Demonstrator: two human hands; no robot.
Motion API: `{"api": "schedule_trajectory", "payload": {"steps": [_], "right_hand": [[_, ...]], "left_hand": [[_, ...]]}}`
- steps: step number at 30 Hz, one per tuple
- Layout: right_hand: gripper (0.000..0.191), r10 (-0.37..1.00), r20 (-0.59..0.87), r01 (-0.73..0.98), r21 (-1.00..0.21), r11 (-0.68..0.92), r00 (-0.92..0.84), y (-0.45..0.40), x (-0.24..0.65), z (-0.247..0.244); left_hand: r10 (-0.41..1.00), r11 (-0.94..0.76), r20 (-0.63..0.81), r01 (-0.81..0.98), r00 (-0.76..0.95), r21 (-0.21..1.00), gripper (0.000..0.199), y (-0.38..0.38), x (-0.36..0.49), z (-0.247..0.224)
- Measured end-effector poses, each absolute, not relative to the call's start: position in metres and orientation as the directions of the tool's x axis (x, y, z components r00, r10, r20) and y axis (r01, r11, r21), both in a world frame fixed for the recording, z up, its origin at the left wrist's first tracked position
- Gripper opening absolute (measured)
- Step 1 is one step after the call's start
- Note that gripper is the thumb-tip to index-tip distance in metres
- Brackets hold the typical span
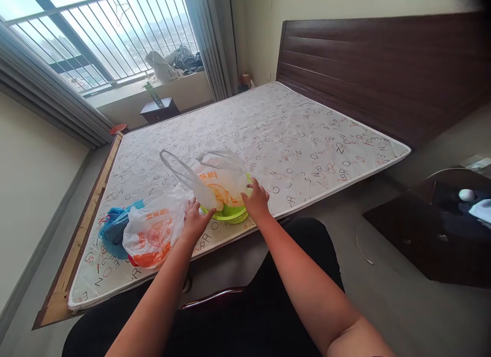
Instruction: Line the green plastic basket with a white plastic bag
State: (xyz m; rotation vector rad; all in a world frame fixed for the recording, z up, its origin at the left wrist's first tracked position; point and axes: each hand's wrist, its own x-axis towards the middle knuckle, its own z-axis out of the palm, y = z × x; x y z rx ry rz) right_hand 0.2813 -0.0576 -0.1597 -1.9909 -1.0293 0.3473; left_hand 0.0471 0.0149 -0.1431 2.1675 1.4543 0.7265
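Touching green basket (235,218), left hand (195,221) spread, right hand (257,200) half spread

letter-print mattress (215,127) with a crumpled blue bag (114,231), an orange-printed white bag (155,231) and a green basket (236,217) on it

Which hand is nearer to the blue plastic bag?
Left. The left hand is at the green basket's left side, with an orange-printed white bag between it and the blue plastic bag; the right hand is farther off, at the basket's right.
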Motion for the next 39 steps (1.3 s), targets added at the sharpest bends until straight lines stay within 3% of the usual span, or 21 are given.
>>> {"api": "schedule_trajectory", "payload": {"steps": [3,5,9,11,14,16,18,21,23,27,31,33,35,37,39], "right_hand": [[0.041,0.765,0.178,0.577,-0.764,-0.289,0.619,-0.057,0.282,-0.162],[0.029,0.744,0.243,0.616,-0.738,-0.274,0.622,-0.059,0.279,-0.162],[0.037,0.680,0.405,0.692,-0.691,-0.210,0.612,-0.065,0.270,-0.155],[0.041,0.716,0.506,0.772,-0.631,-0.073,0.481,-0.070,0.262,-0.147],[0.039,0.802,0.574,0.837,-0.511,0.194,0.165,-0.079,0.246,-0.135],[0.043,0.817,0.573,0.845,-0.466,0.264,0.061,-0.082,0.238,-0.130],[0.050,0.818,0.566,0.860,-0.465,0.208,0.108,-0.080,0.237,-0.129],[0.053,0.793,0.535,0.850,-0.525,0.044,0.290,-0.073,0.253,-0.134],[0.047,0.769,0.507,0.812,-0.583,-0.027,0.390,-0.068,0.271,-0.138],[0.029,0.684,0.419,0.648,-0.755,-0.103,0.597,-0.065,0.302,-0.147],[0.029,0.613,0.208,0.310,-0.949,-0.063,0.762,-0.065,0.313,-0.152],[0.035,0.607,0.092,0.148,-0.988,-0.042,0.789,-0.064,0.315,-0.153],[0.037,0.575,0.055,0.090,-0.995,-0.033,0.816,-0.062,0.315,-0.153],[0.036,0.520,0.113,0.140,-0.990,-0.013,0.847,-0.061,0.315,-0.152],[0.035,0.448,0.241,0.269,-0.963,0.001,0.861,-0.063,0.313,-0.152]], "left_hand": [[0.951,-0.307,0.202,0.650,0.233,0.695,0.049,0.017,0.050,-0.138],[0.941,-0.338,0.235,0.642,0.244,0.688,0.038,0.023,0.053,-0.135],[0.933,-0.358,0.194,0.754,0.302,0.550,0.014,0.034,0.052,-0.134],[0.947,-0.321,0.157,0.804,0.281,0.500,0.013,0.033,0.049,-0.136],[0.956,-0.288,0.203,0.789,0.210,0.542,0.050,0.016,0.047,-0.135],[0.943,-0.301,0.301,0.747,0.142,0.593,0.080,0.002,0.049,-0.130],[0.899,-0.373,0.423,0.707,0.115,0.601,0.096,-0.010,0.056,-0.121],[0.810,-0.507,0.563,0.679,0.164,0.531,0.100,-0.015,0.067,-0.107],[0.781,-0.551,0.576,0.702,0.243,0.451,0.085,-0.009,0.072,-0.100],[0.809,-0.538,0.455,0.780,0.372,0.318,0.034,0.018,0.069,-0.096],[0.905,-0.362,0.369,0.839,0.211,0.407,0.019,0.041,0.056,-0.094],[0.896,-0.329,0.431,0.814,0.109,0.479,0.023,0.035,0.053,-0.091],[0.808,-0.448,0.580,0.745,0.101,0.495,0.025,0.013,0.058,-0.085],[0.661,-0.684,0.692,0.612,0.290,0.396,0.016,-0.020,0.072,-0.078],[0.437,-0.900,0.606,0.320,0.665,0.297,0.009,-0.049,0.094,-0.072]]}}
